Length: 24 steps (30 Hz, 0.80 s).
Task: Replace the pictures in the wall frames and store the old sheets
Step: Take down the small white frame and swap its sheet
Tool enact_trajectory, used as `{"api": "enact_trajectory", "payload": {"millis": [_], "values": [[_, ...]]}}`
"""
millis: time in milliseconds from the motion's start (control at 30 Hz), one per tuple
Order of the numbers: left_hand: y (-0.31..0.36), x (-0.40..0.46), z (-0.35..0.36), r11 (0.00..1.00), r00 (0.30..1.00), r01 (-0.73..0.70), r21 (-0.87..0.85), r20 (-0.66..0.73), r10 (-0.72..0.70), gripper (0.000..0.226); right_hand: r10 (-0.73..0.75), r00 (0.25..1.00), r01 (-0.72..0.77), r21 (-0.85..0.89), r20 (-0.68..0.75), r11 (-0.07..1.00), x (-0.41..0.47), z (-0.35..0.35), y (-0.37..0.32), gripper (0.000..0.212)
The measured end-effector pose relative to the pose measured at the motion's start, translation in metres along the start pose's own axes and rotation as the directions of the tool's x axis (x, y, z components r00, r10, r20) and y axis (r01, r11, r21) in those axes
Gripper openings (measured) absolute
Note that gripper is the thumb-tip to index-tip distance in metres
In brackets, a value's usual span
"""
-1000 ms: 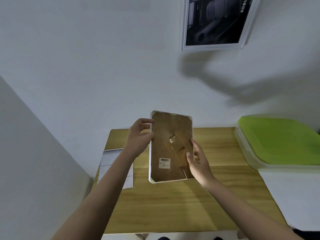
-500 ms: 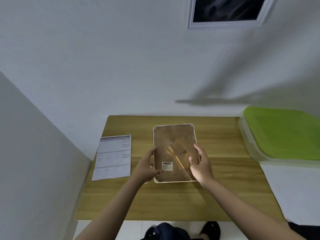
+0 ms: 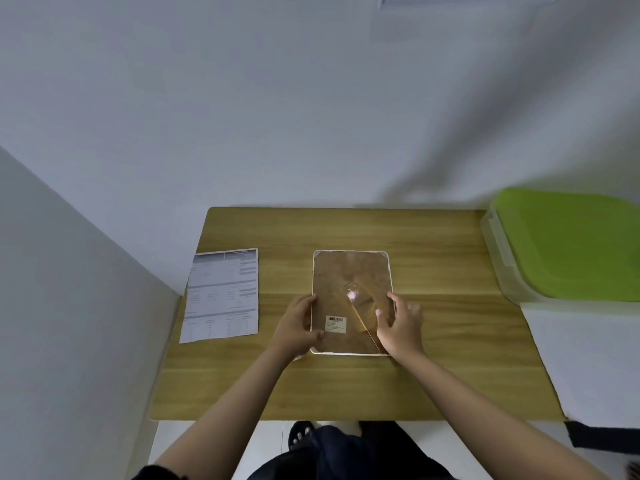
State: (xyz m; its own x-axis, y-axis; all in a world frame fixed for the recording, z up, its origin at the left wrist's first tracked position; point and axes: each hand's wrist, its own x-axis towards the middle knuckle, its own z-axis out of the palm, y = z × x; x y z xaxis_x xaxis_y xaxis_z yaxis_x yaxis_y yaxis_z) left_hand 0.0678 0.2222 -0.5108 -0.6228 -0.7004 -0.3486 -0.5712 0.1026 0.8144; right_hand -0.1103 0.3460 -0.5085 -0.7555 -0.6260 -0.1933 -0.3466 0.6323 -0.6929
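Note:
A white picture frame [image 3: 349, 271] lies face down in the middle of the wooden table [image 3: 433, 358], its brown backing board with a barcode sticker and a folded stand facing up. My left hand [image 3: 296, 325] grips the frame's left edge near the lower corner. My right hand [image 3: 401, 325] rests on the right edge, with the fingers spread over the backing board by the stand. A printed sheet [image 3: 223, 294] lies flat on the table to the left of the frame, apart from it.
A clear storage box with a green lid [image 3: 568, 244] stands at the table's right end against the wall. A white surface [image 3: 588, 362] adjoins the table on the right. Another frame's lower edge [image 3: 464, 0] shows on the wall at the top. Walls close off the left and back.
The frame went from upright in both hands down to flat on the table, back side up. My view tilted downward, so the wall frame slid nearly out of sight.

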Motion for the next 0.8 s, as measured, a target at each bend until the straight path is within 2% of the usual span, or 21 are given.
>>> {"api": "enact_trajectory", "payload": {"millis": [200, 300, 400, 500, 633, 700, 800], "values": [[0.004, -0.011, 0.005, 1.000, 0.998, 0.000, 0.004, -0.057, 0.000, 0.074, -0.068, 0.996, 0.068, -0.001, 0.056, 0.998, 0.038, -0.014, -0.009, 0.047], [0.006, -0.016, 0.004, 0.999, 0.999, 0.032, -0.028, -0.012, -0.032, 0.096, -0.097, 0.988, 0.095, 0.024, 0.116, 0.995, 0.069, -0.022, -0.021, 0.047], [0.006, -0.018, 0.002, 0.998, 0.998, 0.048, 0.028, 0.039, -0.049, 0.119, -0.155, 0.971, 0.160, -0.011, 0.182, 0.987, 0.090, -0.024, -0.026, 0.049], [0.004, -0.016, 0.003, 0.995, 0.997, 0.048, 0.087, 0.052, -0.053, 0.125, -0.142, 0.960, 0.162, -0.062, 0.242, 0.985, 0.101, -0.025, -0.022, 0.053], [0.000, -0.016, 0.006, 0.996, 0.999, 0.040, 0.080, 0.031, -0.043, 0.122, -0.188, 0.948, 0.214, -0.077, 0.255, 0.974, 0.106, -0.024, -0.015, 0.056], [-0.001, -0.015, 0.008, 0.996, 0.999, 0.041, 0.080, 0.021, -0.042, 0.121, -0.172, 0.945, 0.189, -0.035, 0.278, 0.981, 0.109, -0.025, -0.015, 0.057], [-0.001, -0.016, 0.010, 0.996, 0.999, 0.034, 0.084, 0.004, -0.034, 0.120, -0.094, 0.941, 0.070, 0.084, 0.326, 0.994, 0.117, -0.031, -0.019, 0.056]]}}
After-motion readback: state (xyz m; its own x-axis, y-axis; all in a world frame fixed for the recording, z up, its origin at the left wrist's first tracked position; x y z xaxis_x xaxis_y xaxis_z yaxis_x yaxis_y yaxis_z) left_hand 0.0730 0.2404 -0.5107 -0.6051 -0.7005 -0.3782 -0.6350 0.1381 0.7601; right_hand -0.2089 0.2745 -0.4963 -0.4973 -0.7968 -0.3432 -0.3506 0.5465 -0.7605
